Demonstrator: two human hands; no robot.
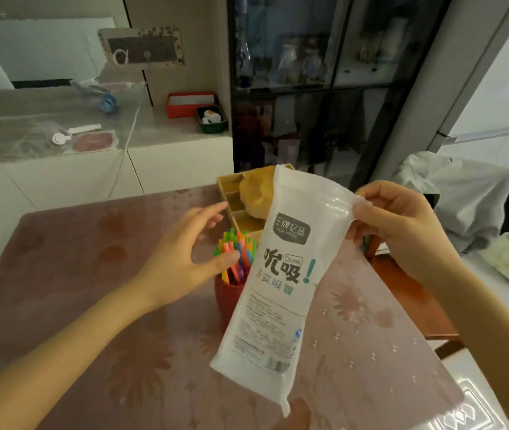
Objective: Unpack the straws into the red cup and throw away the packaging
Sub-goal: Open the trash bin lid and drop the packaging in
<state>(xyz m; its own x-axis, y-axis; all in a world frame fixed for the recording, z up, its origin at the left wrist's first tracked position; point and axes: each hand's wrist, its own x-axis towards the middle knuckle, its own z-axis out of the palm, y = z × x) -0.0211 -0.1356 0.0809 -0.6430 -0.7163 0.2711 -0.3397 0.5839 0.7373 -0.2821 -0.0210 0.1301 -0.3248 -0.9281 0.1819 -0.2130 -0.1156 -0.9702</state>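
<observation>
Right hand point(402, 225) pinches bag point(281, 274) above pink-clothed table point(76, 274)

Bright mixed-colour straws point(237, 256) stand upright in the red cup point(227, 301), partly hidden behind the tilted white printed straw bag point(281, 274)

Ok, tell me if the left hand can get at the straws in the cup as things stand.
Probably yes. The left hand is open right beside the straws in the red cup, nothing between them. The bag hangs just right of them, from the right hand.
</observation>
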